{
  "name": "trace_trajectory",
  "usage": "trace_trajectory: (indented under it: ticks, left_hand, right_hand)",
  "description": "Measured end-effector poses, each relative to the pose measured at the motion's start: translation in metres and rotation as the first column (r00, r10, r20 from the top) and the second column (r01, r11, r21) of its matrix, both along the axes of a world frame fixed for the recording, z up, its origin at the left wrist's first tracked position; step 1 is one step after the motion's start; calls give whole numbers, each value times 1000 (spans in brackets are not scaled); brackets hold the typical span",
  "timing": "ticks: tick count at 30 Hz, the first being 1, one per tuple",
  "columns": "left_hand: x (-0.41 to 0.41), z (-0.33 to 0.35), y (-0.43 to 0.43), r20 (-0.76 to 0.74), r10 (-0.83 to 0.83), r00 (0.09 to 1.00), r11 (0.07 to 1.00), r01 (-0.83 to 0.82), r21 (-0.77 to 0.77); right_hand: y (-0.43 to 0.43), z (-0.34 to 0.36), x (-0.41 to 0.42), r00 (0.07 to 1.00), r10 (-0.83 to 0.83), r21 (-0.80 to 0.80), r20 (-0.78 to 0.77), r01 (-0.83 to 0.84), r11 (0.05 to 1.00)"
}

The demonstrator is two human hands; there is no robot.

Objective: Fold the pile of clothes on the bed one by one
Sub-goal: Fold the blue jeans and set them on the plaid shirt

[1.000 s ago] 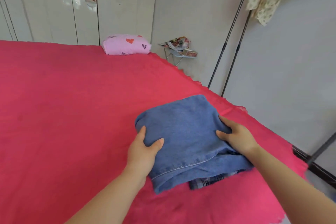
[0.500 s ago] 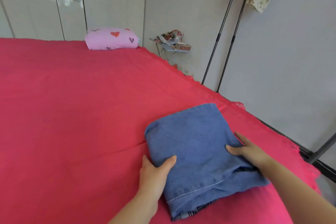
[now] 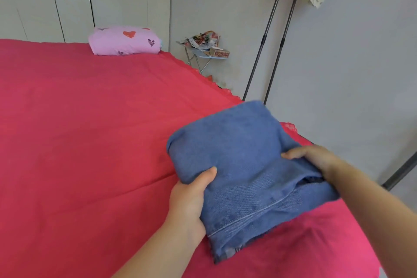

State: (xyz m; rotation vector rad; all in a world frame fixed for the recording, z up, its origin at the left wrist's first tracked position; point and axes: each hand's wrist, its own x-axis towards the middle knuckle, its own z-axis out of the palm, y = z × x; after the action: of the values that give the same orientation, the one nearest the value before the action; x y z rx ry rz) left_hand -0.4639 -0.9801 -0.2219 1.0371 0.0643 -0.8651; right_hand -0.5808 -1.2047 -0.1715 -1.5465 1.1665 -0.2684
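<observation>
Denim (image 3: 243,164), folded into a thick blue bundle, is now lifted off the bed (image 3: 90,142). A second ago it lay flat there with a hand resting at each side, and now it is raised and tilted near the right edge, its far corner standing out past that edge. The left hand (image 3: 189,201) holds the near left side, thumb on top and the fingers hidden below. The right hand (image 3: 316,158) grips the right side, its fingers curled over a fold. A small grey strip shows under the near corner; I cannot tell what it is. I think this piece is finished and is being carried to a place for folded clothes, so the next one can begin. No other pile is in view. Farther away on the bed lies a pink pillow (image 3: 125,40) with hearts, and beyond it stand a small table (image 3: 205,49) with papers and the poles of a rack (image 3: 270,40)
</observation>
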Motion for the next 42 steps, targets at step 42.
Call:
trace_trajectory:
  ticks: [42]
  left_hand:
    - [50,-8,-60,559,-829,-2,528,-332,782]
  right_hand:
    - [-19,-57,20,754,-137,-668,-643,-465,581]
